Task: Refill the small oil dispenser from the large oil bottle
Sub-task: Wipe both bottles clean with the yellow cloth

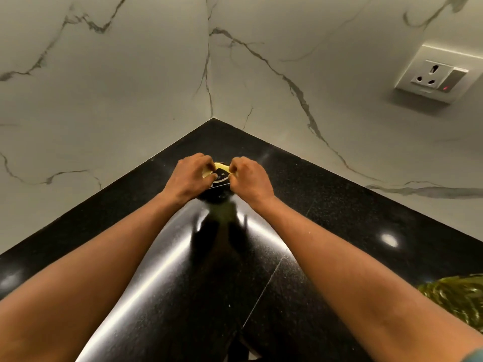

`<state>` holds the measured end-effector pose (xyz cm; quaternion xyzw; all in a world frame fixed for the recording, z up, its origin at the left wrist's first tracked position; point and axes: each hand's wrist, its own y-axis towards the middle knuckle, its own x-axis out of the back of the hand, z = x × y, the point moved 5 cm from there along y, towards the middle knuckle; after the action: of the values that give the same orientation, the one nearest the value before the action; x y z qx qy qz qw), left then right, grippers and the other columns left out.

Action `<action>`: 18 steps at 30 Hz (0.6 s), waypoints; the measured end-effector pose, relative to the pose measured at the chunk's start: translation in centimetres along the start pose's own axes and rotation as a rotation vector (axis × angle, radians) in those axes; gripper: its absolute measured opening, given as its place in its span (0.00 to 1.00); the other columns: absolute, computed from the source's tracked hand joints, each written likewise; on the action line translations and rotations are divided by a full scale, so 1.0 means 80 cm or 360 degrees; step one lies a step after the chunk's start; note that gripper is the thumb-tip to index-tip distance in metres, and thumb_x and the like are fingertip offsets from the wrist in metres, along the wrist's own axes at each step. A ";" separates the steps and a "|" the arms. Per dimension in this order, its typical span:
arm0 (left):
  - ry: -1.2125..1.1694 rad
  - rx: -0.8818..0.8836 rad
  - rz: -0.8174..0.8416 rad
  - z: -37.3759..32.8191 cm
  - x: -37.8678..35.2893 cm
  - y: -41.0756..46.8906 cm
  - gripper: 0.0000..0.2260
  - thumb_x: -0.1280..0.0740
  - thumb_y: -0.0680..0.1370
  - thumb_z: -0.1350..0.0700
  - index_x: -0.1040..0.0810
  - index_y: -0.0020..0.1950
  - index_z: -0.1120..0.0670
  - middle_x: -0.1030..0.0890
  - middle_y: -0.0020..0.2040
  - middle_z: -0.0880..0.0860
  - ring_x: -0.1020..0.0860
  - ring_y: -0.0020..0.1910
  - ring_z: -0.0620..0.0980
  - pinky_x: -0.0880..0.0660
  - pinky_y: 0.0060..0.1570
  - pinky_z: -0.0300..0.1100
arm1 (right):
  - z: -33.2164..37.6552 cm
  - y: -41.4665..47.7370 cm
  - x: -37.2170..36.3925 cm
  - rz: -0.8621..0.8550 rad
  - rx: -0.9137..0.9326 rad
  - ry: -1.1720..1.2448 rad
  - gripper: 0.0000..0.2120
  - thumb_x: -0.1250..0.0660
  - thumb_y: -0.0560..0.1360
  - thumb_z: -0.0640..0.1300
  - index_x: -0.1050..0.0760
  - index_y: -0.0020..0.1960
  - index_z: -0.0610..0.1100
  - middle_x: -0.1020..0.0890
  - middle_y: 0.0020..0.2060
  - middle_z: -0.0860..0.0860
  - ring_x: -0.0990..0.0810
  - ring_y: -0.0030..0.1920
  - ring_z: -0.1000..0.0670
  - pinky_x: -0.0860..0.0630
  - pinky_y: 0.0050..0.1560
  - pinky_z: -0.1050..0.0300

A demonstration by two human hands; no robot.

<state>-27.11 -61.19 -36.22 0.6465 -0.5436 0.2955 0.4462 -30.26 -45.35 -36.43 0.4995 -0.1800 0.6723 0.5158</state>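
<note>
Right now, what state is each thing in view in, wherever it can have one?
Small oil dispenser with yellow-and-black top: standing on the black stone counter, lid open or closed cannot tell.
Left hand: pinching its top.
Right hand: pinching its top.
White wall socket: nothing plugged in, red light lit.

You've got a black desk point(326, 205) under you, glossy, finely speckled with pale flecks and streaked with white glare. The walls point(130, 87) behind it are off-white marble with thin grey veins running across them. Up right, the socket plate point(433, 74) is white, with a small red light on its switch. Between your left hand point(189, 178) and right hand point(251, 178), the oil container point(220, 178) shows black with a yellow band point(219, 166) at its top. At the lower right, a fabric point(457, 293) swirls olive-green and gold.
</note>
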 end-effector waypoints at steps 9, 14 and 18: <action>-0.1061 0.0382 0.0188 -0.059 0.012 -0.056 0.17 0.24 0.74 0.60 0.23 0.60 0.49 0.20 0.52 0.54 0.19 0.47 0.52 0.22 0.34 0.39 | -0.032 -0.072 0.079 -0.0048 -0.0383 0.0865 0.04 0.27 0.74 0.39 0.17 0.47 0.47 0.19 0.40 0.56 0.21 0.42 0.57 0.24 0.43 0.64; -0.1315 0.0479 0.0276 -0.119 -0.010 -0.115 0.15 0.25 0.75 0.65 0.20 0.61 0.57 0.16 0.51 0.58 0.15 0.50 0.54 0.16 0.43 0.41 | -0.051 -0.154 0.090 -0.0064 -0.0722 0.1015 0.03 0.26 0.75 0.38 0.17 0.44 0.45 0.16 0.43 0.47 0.16 0.47 0.47 0.16 0.46 0.53; -0.1471 0.0488 0.0363 -0.179 -0.039 -0.167 0.11 0.28 0.77 0.68 0.19 0.57 0.59 0.14 0.50 0.62 0.14 0.51 0.59 0.15 0.50 0.52 | -0.048 -0.223 0.098 -0.0093 -0.0886 0.1175 0.03 0.27 0.76 0.40 0.19 0.49 0.42 0.16 0.45 0.45 0.14 0.46 0.45 0.13 0.44 0.48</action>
<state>-13.44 -46.81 -36.22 0.7045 -0.7020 0.1015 0.0234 -16.27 -31.24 -36.28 0.0741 -0.1439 0.7164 0.6787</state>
